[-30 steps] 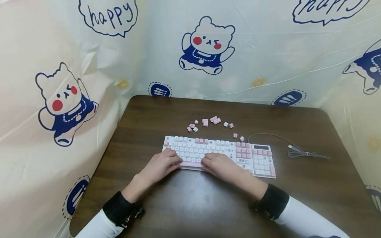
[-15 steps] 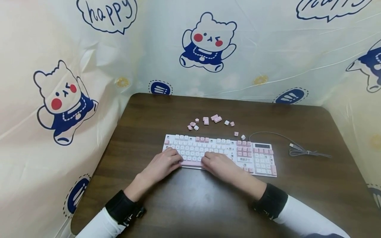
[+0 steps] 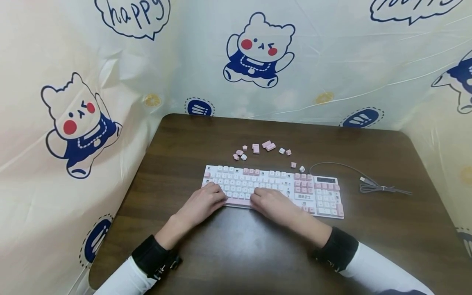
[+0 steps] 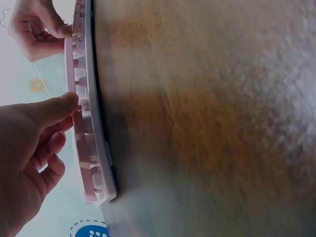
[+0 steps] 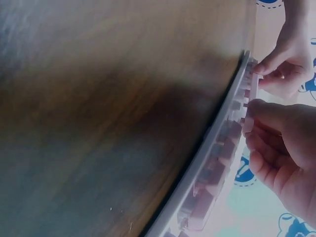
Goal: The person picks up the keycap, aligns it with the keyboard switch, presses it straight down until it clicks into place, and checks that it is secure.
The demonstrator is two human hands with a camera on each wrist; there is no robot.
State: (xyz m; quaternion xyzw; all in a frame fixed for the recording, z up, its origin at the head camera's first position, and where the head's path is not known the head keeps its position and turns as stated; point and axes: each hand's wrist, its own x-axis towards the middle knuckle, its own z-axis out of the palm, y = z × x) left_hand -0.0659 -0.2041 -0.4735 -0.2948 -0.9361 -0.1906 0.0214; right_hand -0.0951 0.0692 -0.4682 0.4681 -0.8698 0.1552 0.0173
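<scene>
A white and pink keyboard (image 3: 236, 183) lies on the brown table, its long side towards me. The pink spacebar (image 3: 238, 202) shows between my hands along the near edge. At its left end, my left hand (image 3: 202, 203) pinches it between thumb and index finger, the other fingers curled in the left wrist view. My right hand (image 3: 274, 206) pinches the opposite end, its thumb (image 5: 264, 111) against the near side of the key. Keys beneath both hands are hidden in the head view.
Several loose pink and white keycaps, such as a pink keycap (image 3: 256, 148) and a white keycap (image 3: 302, 169), are scattered behind the keyboard. A grey USB cable (image 3: 372, 187) lies bundled to the right. Printed cloth (image 3: 184, 57) hangs around the table (image 3: 236, 258).
Both hands stay at the ends of the spacebar, hardly moving. The whole head view shifts slightly upward in frame.
</scene>
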